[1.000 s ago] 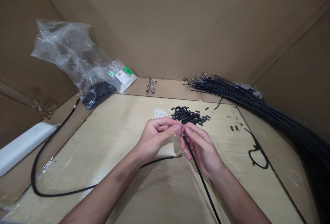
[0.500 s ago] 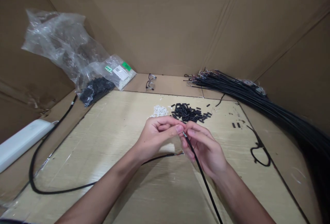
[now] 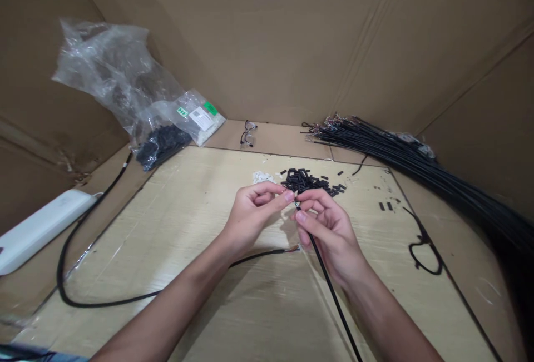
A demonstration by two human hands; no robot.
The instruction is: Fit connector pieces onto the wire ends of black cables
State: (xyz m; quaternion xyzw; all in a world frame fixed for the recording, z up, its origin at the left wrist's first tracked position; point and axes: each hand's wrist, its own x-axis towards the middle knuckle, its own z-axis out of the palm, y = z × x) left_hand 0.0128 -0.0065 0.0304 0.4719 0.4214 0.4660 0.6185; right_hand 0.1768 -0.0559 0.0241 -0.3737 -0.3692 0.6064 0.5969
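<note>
A black cable (image 3: 329,278) runs up from the bottom edge to my right hand (image 3: 327,228), whose thumb and fingers pinch it close to its stripped end. My left hand (image 3: 256,212) is closed at the fingertips on the thin wires (image 3: 295,202) at that end; the single strands are too small to make out. Just beyond the fingertips lies a pile of short black tubes (image 3: 306,181). Beside it is a small heap of white pieces (image 3: 262,176). Below my hands, a second black cable (image 3: 258,256) lies on the board with its coloured wire ends showing.
A thick bundle of black cables (image 3: 400,156) stretches along the right. Clear plastic bags (image 3: 162,123) with black and white parts stand at the back left. Glasses (image 3: 247,138) lie at the back, a white box (image 3: 45,228) at left, a black cable loop (image 3: 425,256) at right. Cardboard walls (image 3: 258,39) enclose the board.
The view has shifted slightly. My right thumb and fingers have moved lower on the cable and closed on it, and a little more of the wire end shows between my hands.
</note>
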